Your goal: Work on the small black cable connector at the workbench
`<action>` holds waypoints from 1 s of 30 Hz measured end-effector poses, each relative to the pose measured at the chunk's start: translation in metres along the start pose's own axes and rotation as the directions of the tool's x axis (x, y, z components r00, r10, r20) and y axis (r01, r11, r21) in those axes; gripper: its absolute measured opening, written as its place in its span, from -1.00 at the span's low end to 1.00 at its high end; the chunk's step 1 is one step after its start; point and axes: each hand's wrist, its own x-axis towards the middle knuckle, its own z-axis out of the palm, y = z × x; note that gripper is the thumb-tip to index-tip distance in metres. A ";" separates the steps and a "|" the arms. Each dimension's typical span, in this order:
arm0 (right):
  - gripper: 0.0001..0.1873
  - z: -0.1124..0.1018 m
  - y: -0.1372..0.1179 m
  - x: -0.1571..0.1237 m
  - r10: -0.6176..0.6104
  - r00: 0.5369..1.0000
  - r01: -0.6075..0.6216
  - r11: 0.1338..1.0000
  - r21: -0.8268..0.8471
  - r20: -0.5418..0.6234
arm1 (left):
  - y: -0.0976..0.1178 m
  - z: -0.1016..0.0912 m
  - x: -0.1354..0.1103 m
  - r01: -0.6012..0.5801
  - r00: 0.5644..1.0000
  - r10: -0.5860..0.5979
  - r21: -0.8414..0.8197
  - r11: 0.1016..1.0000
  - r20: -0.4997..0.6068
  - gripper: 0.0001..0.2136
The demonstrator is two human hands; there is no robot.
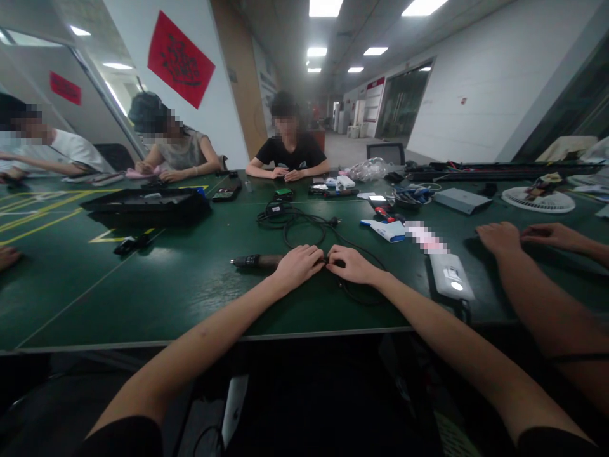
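An electric screwdriver (257, 261), dark with a metal tip pointing left, lies on the green table in front of me. My left hand (299, 265) is closed around its rear end and covers much of the body. Right beside it, my right hand (351, 263) pinches at the tail of the tool, where a small dark piece shows between the hands, seemingly the end of the cord. A black power cord (304, 216) lies coiled just beyond my hands, and part of it runs behind my right hand. Fingers partly hide the joint.
A black tray (147, 206) sits to the left, with a small black part (130, 244) nearer. Right of my hands lie a blue-and-white packet (386, 230) and a white device (450, 276). A co-worker's hands (504, 240) rest at the right; other people sit opposite.
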 end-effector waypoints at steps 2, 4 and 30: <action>-0.86 0.000 0.000 0.000 0.002 1.000 -0.002 1.000 -0.006 0.000 | 0.000 -0.001 -0.002 -0.004 1.000 0.003 -0.023 1.000 -0.011 -0.83; -0.87 0.000 -0.001 0.000 0.003 1.000 -0.003 1.000 -0.010 0.004 | 0.001 -0.003 -0.004 -0.021 1.000 0.020 -0.044 0.999 -0.022 -0.81; -0.84 -0.003 -0.005 0.001 0.009 1.000 -0.009 1.000 -0.008 0.013 | 0.003 -0.006 -0.002 -0.034 0.999 0.034 -0.004 0.999 -0.018 -0.81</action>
